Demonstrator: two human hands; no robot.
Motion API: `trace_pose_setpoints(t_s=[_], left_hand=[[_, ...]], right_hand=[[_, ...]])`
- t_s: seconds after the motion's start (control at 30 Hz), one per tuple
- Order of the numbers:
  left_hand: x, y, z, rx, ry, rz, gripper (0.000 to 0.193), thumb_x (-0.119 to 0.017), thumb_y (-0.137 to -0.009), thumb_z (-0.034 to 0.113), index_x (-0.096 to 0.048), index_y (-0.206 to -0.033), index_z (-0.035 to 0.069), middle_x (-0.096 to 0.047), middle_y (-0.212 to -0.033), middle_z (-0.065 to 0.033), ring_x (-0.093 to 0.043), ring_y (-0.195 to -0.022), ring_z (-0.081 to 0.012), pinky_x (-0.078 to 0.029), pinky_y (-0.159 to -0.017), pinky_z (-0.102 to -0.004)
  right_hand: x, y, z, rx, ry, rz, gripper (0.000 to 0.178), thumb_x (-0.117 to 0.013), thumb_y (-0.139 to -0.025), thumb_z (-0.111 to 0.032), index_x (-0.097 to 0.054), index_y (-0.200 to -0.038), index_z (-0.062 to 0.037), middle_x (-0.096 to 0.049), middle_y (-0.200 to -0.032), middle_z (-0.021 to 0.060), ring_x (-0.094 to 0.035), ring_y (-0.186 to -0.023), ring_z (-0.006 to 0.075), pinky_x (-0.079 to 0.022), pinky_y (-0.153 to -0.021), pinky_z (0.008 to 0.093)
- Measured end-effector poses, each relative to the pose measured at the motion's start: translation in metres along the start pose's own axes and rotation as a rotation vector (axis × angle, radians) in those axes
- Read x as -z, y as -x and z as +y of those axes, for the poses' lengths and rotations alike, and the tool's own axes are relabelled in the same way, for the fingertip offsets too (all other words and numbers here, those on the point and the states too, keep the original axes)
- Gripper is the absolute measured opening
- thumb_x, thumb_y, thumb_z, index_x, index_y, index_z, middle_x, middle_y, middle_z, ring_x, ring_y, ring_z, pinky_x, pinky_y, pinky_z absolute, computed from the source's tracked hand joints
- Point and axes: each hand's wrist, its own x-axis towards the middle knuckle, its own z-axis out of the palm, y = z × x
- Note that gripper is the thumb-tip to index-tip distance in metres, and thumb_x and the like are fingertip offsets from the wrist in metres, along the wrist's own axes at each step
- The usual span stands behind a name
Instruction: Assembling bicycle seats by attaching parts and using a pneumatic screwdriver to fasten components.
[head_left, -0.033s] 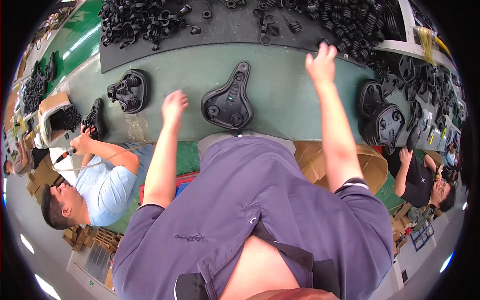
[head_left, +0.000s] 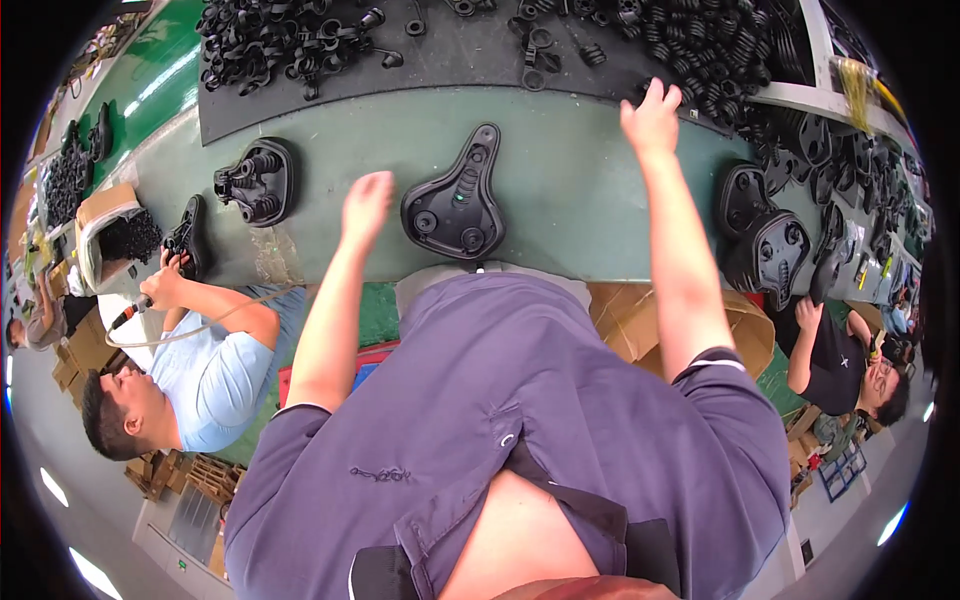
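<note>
A black bicycle saddle [head_left: 455,205] lies underside up on the green table in front of me, its narrow nose pointing away. Left of it hovers my left hand [head_left: 368,205], blurred, its fingers close together, not touching the saddle. My right hand [head_left: 652,122] reaches far forward with its fingers apart, at the edge of the dark mat below a heap of black ribbed spring-like parts [head_left: 700,55]. Nothing shows in its grasp. Further left sits another black saddle [head_left: 257,182] with springs and a clamp fitted.
Black ring-shaped clamp parts [head_left: 290,45] are heaped on the dark mat [head_left: 440,75]. More saddles [head_left: 765,235] are stacked at the right. A co-worker [head_left: 215,365] at the left holds a powered driver [head_left: 130,312] by a saddle; another person [head_left: 850,355] works at the right.
My left hand has moved right, nearer the middle saddle, its fingers drawn closer together. My right hand has shifted slightly right near the spring heap. The saddles stay in place.
</note>
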Motion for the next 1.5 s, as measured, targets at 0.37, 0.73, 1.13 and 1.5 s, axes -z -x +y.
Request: trace_pose_setpoints(t_s=[0.37,0.73,1.13,1.5], left_hand=[[-0.087,-0.006,0.047,-0.463,-0.720,-0.021,0.043,-0.069,-0.102,0.035,-0.066,-0.131,0.003,-0.070,-0.123,-0.0201,-0.066,-0.116,-0.0412,-0.055,-0.098,-0.0496],[-0.110,0.017,0.098,-0.447,0.087,-0.244,0.046,-0.076,-0.099,0.019,-0.063,-0.140,0.001,-0.071,-0.125,-0.0143,-0.073,-0.100,-0.0218,-0.058,-0.089,-0.0354],[-0.038,0.065,0.033,-1.009,-0.834,-0.104,0.047,-0.081,-0.087,0.020,-0.067,-0.131,0.014,-0.069,-0.130,-0.0061,-0.058,-0.136,-0.0276,-0.044,-0.118,-0.0481],[-0.098,0.006,0.108,-0.958,-0.636,-0.089,0.041,-0.080,-0.091,0.032,-0.068,-0.119,0.006,-0.069,-0.121,-0.0129,-0.065,-0.117,-0.0348,-0.052,-0.101,-0.0466]], right_hand=[[0.000,-0.081,-0.084,0.115,0.068,-0.505,0.068,-0.077,-0.092,-0.040,-0.054,-0.144,-0.0054,-0.076,-0.117,0.0222,-0.073,-0.112,0.0395,-0.059,-0.096,0.0507],[0.074,0.116,-0.168,0.405,-0.650,-0.662,0.067,-0.083,-0.090,-0.034,-0.057,-0.146,-0.0106,-0.076,-0.119,0.0196,-0.074,-0.110,0.0401,-0.059,-0.092,0.0466],[0.020,0.203,-0.145,0.511,-0.463,-0.492,0.029,-0.072,-0.100,-0.036,-0.069,-0.110,-0.0092,-0.067,-0.117,0.0095,-0.073,-0.088,0.0383,-0.061,-0.076,0.0487],[0.041,0.107,-0.120,0.361,-0.686,-0.159,0.021,-0.074,-0.097,-0.023,-0.074,-0.109,-0.0060,-0.072,-0.113,0.0120,-0.073,-0.082,0.0313,-0.060,-0.078,0.0419]])
